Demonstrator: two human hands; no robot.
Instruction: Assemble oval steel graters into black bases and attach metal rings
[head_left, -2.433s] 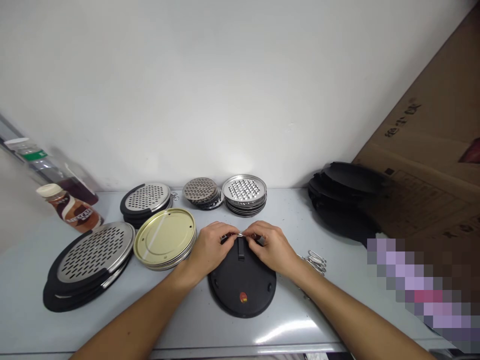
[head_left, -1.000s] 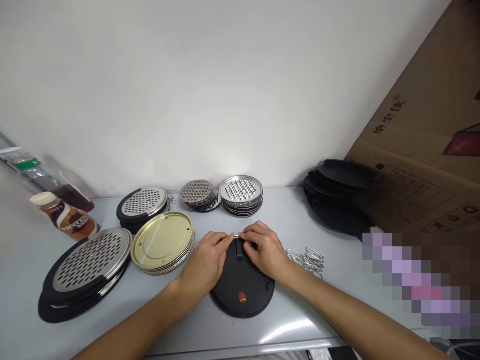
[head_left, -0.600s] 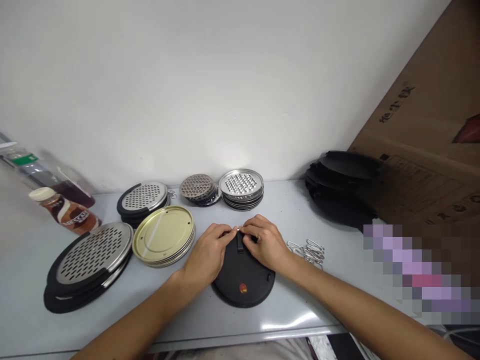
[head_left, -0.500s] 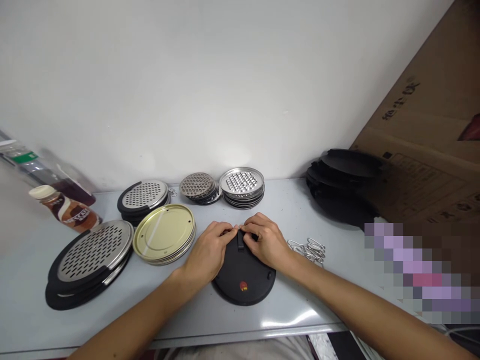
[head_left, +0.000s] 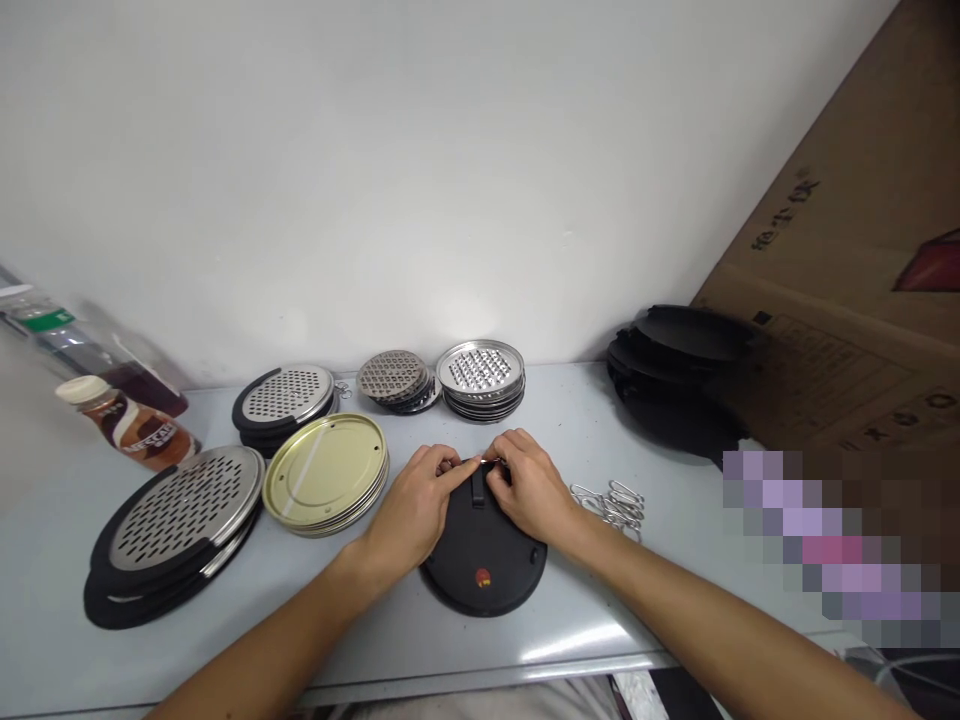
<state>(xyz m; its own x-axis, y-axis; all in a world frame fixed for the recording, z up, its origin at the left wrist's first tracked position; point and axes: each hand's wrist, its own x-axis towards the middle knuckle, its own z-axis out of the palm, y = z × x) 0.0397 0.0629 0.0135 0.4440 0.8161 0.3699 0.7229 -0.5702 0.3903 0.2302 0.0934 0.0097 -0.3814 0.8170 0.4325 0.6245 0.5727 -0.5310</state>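
Note:
A round black plate [head_left: 487, 560] lies on the table, with a short raised tab at its far rim and a red-and-yellow sticker near its close edge. My left hand [head_left: 420, 500] is closed on the plate's far-left rim, its index finger reaching to the tab. At that same rim my right hand [head_left: 529, 480] pinches a thin metal wire clip [head_left: 491, 461], largely covered by the fingers. Several similar bent wire clips [head_left: 615, 506] lie in a loose pile right of my right hand.
Left stand gold-coloured lids [head_left: 326, 470] and black-rimmed slotted metal discs [head_left: 187, 505]. Metal grater discs [head_left: 480, 368] and perforated discs [head_left: 391, 375] are stacked near the wall. A coffee bottle [head_left: 135, 425] is far left. Black round parts [head_left: 682, 370] lean by a cardboard box [head_left: 847, 300].
Both hands stay at the plate's far rim. My right fingers have shifted slightly right, and more of the wire clip shows between the hands. The view has tilted a little.

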